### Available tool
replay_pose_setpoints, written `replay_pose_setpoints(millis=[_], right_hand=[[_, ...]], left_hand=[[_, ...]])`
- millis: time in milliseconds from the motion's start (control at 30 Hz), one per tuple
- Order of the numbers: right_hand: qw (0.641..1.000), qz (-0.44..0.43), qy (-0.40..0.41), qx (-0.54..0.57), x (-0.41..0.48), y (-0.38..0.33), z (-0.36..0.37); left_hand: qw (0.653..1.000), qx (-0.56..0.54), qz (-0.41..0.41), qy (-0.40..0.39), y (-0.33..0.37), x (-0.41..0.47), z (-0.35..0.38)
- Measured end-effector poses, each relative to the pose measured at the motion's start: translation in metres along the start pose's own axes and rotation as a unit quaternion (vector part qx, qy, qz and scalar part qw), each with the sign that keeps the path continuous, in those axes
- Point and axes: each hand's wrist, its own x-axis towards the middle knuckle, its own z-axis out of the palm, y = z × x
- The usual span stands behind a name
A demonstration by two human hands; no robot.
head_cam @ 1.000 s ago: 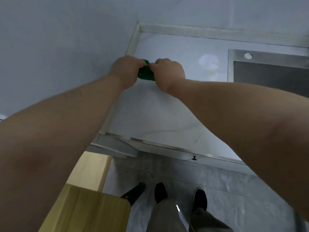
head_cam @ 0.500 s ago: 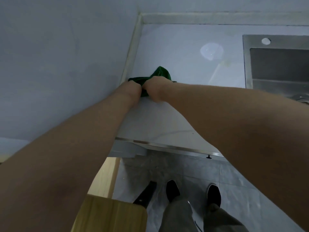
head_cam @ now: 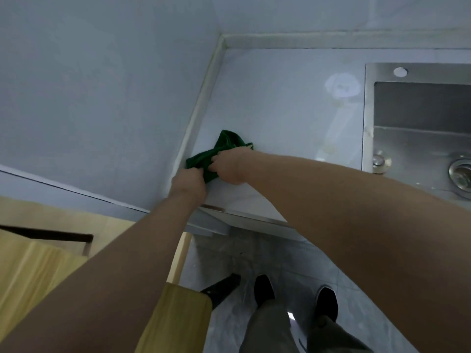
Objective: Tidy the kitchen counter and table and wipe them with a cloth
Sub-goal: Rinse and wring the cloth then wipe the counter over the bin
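Both hands hold the green cloth (head_cam: 221, 155): the left hand (head_cam: 190, 182) grips its near corner, the right hand (head_cam: 229, 168) bunches its middle. The cloth lies on the pale worktop (head_cam: 280, 118), against the wall strip, well left of the steel sink (head_cam: 418, 128).

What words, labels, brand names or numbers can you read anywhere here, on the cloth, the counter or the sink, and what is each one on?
No readable text anywhere.
The green cloth, gripped by the left hand and the right hand, shows no tag or print.
The counter and the steel sink bear no lettering; the pale patch on the counter is no writing.
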Motion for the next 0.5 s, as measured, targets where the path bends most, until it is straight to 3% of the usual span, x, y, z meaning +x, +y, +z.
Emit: replay_pose_setpoints(millis=[333, 500], right_hand=[[0.987, -0.015, -0.065, -0.143, -0.091, 0.028, -0.004], [0.985, -0.006, -0.077, -0.151, -0.124, 0.042, 0.014]], left_hand=[[0.994, -0.082, 0.037, -0.058, 0.090, -0.059, 0.000], [0.991, -0.096, 0.058, -0.078, 0.129, -0.071, 0.005]])
